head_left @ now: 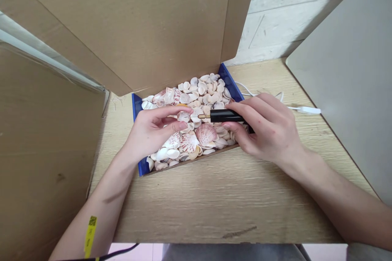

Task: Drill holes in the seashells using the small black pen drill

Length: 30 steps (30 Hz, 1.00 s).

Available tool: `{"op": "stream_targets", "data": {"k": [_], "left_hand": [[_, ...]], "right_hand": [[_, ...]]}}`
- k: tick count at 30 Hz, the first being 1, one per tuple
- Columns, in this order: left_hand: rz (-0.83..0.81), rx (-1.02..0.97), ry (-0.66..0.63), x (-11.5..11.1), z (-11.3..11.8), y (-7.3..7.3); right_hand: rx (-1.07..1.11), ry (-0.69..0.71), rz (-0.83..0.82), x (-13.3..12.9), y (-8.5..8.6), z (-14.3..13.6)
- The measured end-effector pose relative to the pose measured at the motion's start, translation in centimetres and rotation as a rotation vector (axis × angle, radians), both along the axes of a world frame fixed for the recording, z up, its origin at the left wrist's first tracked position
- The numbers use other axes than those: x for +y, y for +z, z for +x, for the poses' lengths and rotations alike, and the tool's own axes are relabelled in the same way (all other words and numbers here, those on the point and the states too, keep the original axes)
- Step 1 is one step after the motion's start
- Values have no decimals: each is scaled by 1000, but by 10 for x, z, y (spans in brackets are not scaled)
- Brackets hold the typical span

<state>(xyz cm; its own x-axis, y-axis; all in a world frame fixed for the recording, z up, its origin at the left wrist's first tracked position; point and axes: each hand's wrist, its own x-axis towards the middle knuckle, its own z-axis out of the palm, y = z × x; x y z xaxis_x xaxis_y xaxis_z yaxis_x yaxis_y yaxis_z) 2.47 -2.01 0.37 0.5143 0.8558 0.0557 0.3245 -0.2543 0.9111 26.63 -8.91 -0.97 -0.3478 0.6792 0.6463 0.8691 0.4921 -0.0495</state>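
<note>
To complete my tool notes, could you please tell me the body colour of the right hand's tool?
The tool body is black, best seen in the head view.

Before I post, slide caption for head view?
Right hand holds a black tool above shells in a tray, left hand near its tip.

shells (206,133) in tray (231,82) | tray on table (196,204) | cardboard (147,20) behind shells | cable (294,108) right of tray

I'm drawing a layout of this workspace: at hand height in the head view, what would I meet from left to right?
Brown cardboard → left hand → black pen-shaped tool → right hand → white cable piece → grey panel.
</note>
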Motion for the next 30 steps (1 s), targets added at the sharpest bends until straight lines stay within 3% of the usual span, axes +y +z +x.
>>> {"op": "stream_targets", "data": {"k": [30], "left_hand": [[31,42,-78,-1,0,3]], "right_hand": [[-2,11,-16,0,-2,-2]]}}
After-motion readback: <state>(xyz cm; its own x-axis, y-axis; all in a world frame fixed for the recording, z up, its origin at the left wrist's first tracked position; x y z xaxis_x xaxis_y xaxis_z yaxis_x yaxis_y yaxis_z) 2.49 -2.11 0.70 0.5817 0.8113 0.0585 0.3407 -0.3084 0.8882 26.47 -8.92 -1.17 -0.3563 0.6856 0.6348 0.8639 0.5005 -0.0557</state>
